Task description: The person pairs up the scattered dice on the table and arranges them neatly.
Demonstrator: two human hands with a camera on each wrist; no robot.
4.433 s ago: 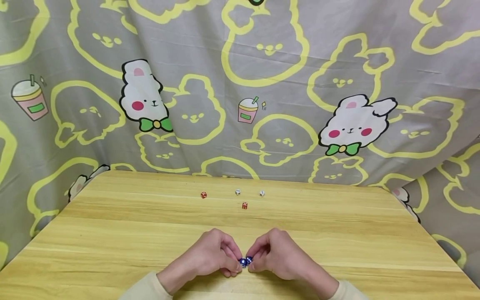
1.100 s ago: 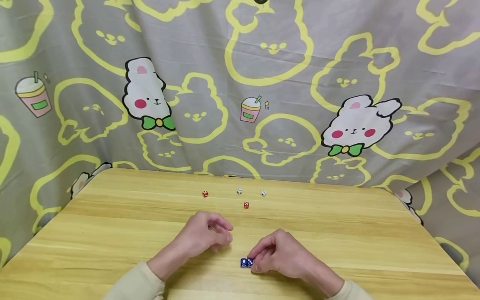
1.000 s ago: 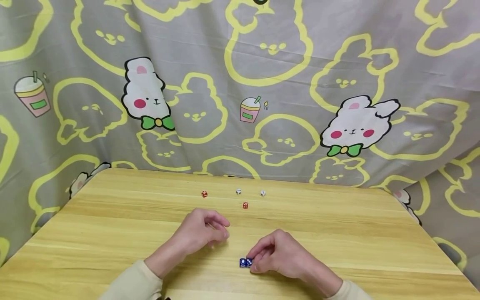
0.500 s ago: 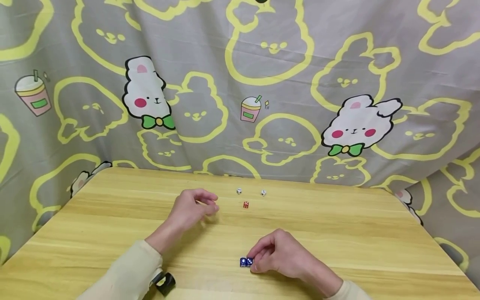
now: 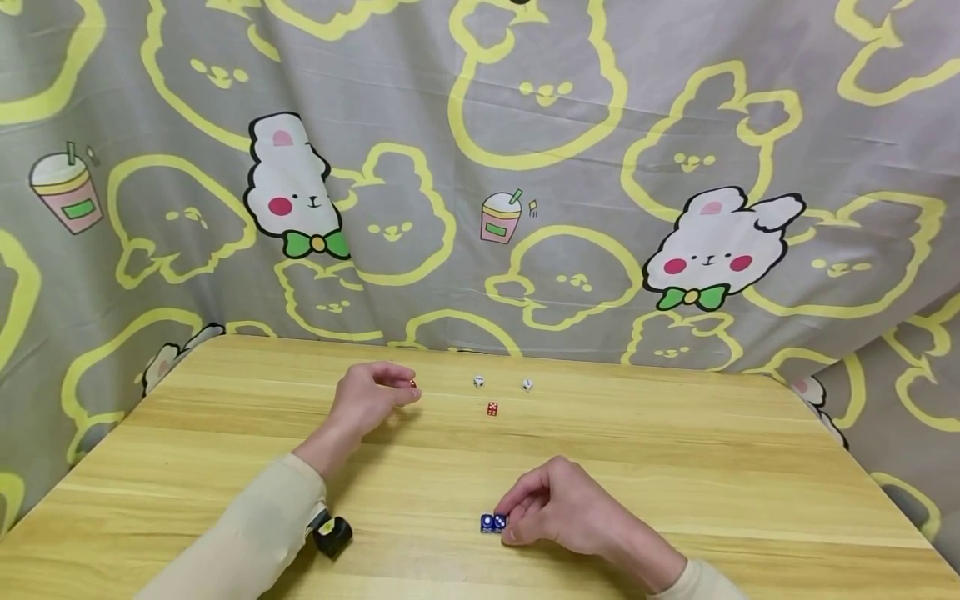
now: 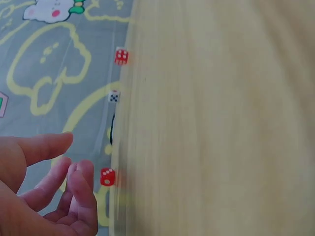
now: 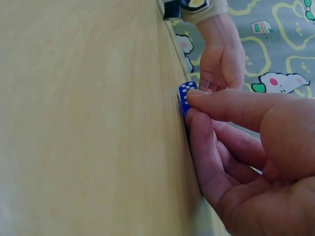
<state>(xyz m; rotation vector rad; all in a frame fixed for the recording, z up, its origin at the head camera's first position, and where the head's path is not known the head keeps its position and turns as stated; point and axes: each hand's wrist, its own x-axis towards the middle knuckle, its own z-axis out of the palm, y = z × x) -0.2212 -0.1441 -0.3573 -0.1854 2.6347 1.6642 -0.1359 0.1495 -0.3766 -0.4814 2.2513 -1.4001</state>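
Observation:
My left hand (image 5: 369, 395) is at the far left red die (image 5: 413, 384), which shows just past its fingertips. In the left wrist view, thumb and fingers are parted, and that red die (image 6: 108, 176) lies a little beyond them. Close to the front, my right hand (image 5: 567, 510) pinches the right one of two blue dice (image 5: 500, 522) between thumb and finger. The other blue die (image 5: 487, 523) sits against its left side on the table. The right wrist view shows the thumb over dotted blue faces (image 7: 186, 93); the hand partly hides the dice.
Two white dice (image 5: 478, 382) (image 5: 527, 385) and a second red die (image 5: 492, 409) lie on the wooden table (image 5: 637, 433) toward the back. A patterned curtain (image 5: 420, 100) hangs behind the table. A black wrist device (image 5: 332, 535) is at the left sleeve.
My left hand has left the blue dice and moved forward and left to the far left red die. The right hand has stayed at the blue dice, which now sit squarely side by side.

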